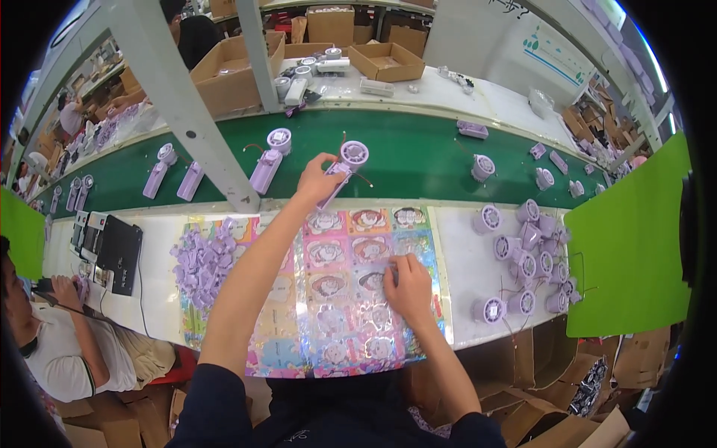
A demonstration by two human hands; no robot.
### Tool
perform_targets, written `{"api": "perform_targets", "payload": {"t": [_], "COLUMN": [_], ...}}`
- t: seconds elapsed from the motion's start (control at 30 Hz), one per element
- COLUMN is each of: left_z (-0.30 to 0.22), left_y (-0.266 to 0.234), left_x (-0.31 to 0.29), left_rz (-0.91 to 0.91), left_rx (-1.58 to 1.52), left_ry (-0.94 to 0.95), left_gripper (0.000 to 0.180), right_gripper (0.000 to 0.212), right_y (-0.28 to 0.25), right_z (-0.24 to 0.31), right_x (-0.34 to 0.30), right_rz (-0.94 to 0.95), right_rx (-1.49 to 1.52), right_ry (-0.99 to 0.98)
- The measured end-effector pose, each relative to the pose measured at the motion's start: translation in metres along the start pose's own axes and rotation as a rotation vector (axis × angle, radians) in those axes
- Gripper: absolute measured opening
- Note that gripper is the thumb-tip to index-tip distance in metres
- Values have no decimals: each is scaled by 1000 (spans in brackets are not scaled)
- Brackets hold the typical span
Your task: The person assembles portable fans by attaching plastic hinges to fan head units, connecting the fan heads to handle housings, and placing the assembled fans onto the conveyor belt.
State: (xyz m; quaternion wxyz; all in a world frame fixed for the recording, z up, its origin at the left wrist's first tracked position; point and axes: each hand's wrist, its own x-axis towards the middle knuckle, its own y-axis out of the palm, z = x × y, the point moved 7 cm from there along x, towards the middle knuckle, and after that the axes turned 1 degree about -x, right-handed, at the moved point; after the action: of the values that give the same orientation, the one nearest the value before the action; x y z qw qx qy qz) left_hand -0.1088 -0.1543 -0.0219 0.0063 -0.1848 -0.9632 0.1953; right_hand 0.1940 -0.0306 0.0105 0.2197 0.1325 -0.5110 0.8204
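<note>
My left hand (321, 179) reaches out to the green conveyor belt (418, 149). Its fingers are wrapped round the handle of a lavender handheld fan body (355, 154), whose round head points away from me and has thin wires sticking out. My right hand (411, 290) rests low over a shiny, colourful printed sheet (317, 340) on the bench. Its fingers are curled, and a small dark thing seems to show at the fingertips, too hidden to name. Left of the sheet's middle lies a heap of small lavender plastic parts (203, 257).
Several lavender fan heads (526, 265) with wires cluster at right, beside a green panel (631, 246). More fan bodies (267, 168) ride the belt. A metal post (179, 97) rises at left. A person (63, 343) works at far left near a black device (119, 254).
</note>
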Motion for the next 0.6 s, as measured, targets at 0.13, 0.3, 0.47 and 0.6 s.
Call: {"api": "perform_targets", "payload": {"t": [0.13, 0.3, 0.47, 0.6], "left_z": [5, 6, -4, 0], "left_y": [6, 9, 2, -13], "left_x": [40, 56, 51, 43], "left_rz": [-24, -74, -240, -192], "left_rx": [156, 82, 143, -13], "left_ry": [-35, -61, -102, -74], "left_gripper": [42, 39, 44, 48], "right_gripper": [16, 14, 13, 12], "right_y": [1, 0, 1, 3], "right_z": [-2, -6, -8, -3], "right_x": [2, 7, 9, 10], "right_rz": [12, 29, 43, 38], "right_rx": [3, -1, 4, 25], "right_ry": [23, 48, 73, 62]}}
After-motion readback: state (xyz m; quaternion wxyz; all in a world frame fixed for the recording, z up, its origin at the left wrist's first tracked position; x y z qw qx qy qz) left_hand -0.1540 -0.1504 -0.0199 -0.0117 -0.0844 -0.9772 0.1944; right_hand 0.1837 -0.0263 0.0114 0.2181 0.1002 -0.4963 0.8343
